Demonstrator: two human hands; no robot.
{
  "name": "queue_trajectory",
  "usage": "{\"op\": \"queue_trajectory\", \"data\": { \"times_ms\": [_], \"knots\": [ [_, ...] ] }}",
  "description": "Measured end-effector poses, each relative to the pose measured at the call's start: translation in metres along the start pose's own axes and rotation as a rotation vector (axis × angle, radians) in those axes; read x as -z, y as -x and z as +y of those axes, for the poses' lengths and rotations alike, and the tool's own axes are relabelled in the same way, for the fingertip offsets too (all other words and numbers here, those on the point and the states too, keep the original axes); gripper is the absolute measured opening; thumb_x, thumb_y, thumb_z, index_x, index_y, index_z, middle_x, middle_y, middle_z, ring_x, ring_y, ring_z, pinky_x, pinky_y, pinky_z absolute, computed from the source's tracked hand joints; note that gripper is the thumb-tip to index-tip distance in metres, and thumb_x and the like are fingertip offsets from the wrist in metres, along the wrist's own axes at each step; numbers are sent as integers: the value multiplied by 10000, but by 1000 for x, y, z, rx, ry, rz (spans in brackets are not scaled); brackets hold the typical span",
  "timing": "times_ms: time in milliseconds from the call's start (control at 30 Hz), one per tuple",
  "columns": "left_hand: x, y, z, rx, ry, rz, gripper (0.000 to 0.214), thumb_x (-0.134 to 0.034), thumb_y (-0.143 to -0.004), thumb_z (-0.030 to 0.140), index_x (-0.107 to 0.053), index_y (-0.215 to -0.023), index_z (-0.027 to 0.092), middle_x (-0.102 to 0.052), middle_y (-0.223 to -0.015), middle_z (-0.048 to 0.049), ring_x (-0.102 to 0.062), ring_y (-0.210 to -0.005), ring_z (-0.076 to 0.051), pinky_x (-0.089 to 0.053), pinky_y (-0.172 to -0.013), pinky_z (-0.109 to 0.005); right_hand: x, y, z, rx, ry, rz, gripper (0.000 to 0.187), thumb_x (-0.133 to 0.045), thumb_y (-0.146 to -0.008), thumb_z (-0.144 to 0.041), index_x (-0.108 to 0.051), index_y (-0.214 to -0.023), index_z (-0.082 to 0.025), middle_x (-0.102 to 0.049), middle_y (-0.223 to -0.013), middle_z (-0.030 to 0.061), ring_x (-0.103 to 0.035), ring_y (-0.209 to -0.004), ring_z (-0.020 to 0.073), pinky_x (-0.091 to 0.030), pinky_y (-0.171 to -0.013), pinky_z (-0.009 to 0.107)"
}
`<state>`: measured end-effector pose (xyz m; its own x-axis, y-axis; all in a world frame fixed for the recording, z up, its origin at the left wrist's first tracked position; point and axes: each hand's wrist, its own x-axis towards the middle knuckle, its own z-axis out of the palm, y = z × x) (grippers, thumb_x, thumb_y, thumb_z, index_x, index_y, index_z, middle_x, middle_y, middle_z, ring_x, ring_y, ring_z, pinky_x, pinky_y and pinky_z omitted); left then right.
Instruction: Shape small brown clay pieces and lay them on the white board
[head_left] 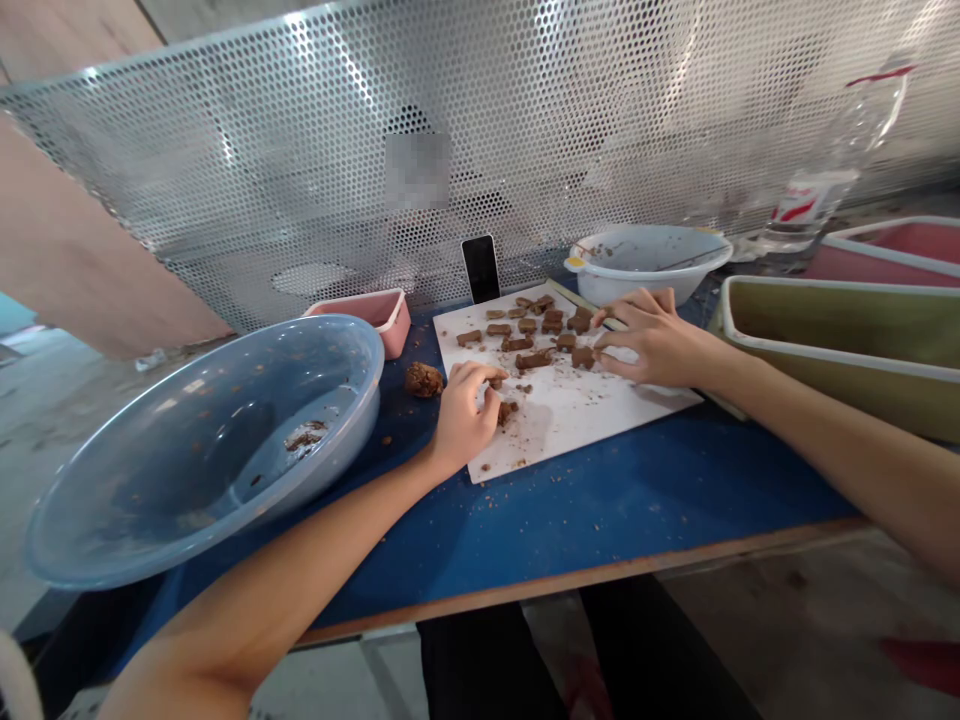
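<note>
My left hand [469,412] is at the left part of a white board [577,420], with its fingers curled and a small brown lump [496,381] at the fingertips. Just below the thumb lies another crumbly brown lump [507,411]. On the board's right side my right hand [652,338] has its fingers apart, the tips close to a short brown block [583,357]; whether they touch it I cannot tell. Several bone-shaped and blocky brown pieces [532,359] lie in loose rows between the hands. Crumbs are scattered over the board.
A big blue basin [330,470] stands left, beside a pink tub [396,325] and a rough brown ball [424,380]. Behind the board are a phone [481,268] and a white basin [651,250]. A green tub [840,320] and a bottle [817,190] stand right. Perforated metal [525,110] closes the back.
</note>
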<state>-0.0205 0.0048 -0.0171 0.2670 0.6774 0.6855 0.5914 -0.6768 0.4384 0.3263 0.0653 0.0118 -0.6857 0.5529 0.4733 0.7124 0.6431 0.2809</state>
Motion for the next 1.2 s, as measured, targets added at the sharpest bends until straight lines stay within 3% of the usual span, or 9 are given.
{"op": "queue_trajectory", "data": {
  "times_ms": [267,433,667,867,967,1100,1200],
  "knots": [
    [-2,-1,4,7,18,17,103,-708,-1060,272,-790,-1089,218,-803,-1030,-63,-726,-1040,-255,-582,-996,-441,3,0,-2,-43,-98,115,256,-637,-1081,-362,-859,-1021,-251,-720,-1277,181,-564,-1225,358,-383,-990,572],
    [-3,1,-1,78,18,50,222,-761,-1048,285,-778,-1262,229,-799,-977,-44,-735,-1024,-243,-604,-983,-393,6,-1,-5,-23,-150,126,262,-644,-1077,-354,-861,-984,-241,-735,-1261,193,-580,-1215,378,-367,-924,568],
    [-3,0,-5,116,23,79,287,-848,-981,264,-847,-1267,264,-855,-1011,-44,-758,-1029,-259,-637,-977,-414,7,-3,-7,-20,-222,89,299,-605,-1104,-408,-863,-1052,-267,-723,-1301,140,-591,-1235,363,-392,-966,555],
    [-3,-3,-12,223,55,73,367,-802,-993,280,-805,-1359,258,-885,-996,-32,-808,-1067,-291,-610,-1101,-494,3,-5,-7,-50,-265,78,309,-606,-1092,-410,-864,-1008,-262,-722,-1293,139,-591,-1241,382,-424,-1002,576],
    [-3,-5,-13,271,99,74,363,-759,-1009,276,-772,-1369,239,-888,-1018,-38,-832,-1076,-283,-607,-1127,-480,2,-7,-8,-45,-299,60,319,-598,-1094,-414,-863,-997,-263,-718,-1293,138,-589,-1239,379,-438,-1009,580],
    [-2,-6,-13,248,118,62,240,-664,-1078,326,-754,-1280,233,-879,-1036,-58,-832,-1084,-262,-588,-1143,-453,2,-10,-10,-40,-340,31,329,-586,-1093,-404,-862,-1008,-245,-709,-1308,149,-584,-1263,389,-448,-1027,592],
    [-2,-8,-14,253,125,55,311,-653,-1092,398,-710,-1344,225,-879,-1023,-62,-825,-1055,-251,-587,-1138,-460,0,-12,-12,-45,-350,40,331,-590,-1086,-400,-861,-995,-234,-713,-1294,151,-585,-1241,385,-453,-1032,600]
  ]
}}
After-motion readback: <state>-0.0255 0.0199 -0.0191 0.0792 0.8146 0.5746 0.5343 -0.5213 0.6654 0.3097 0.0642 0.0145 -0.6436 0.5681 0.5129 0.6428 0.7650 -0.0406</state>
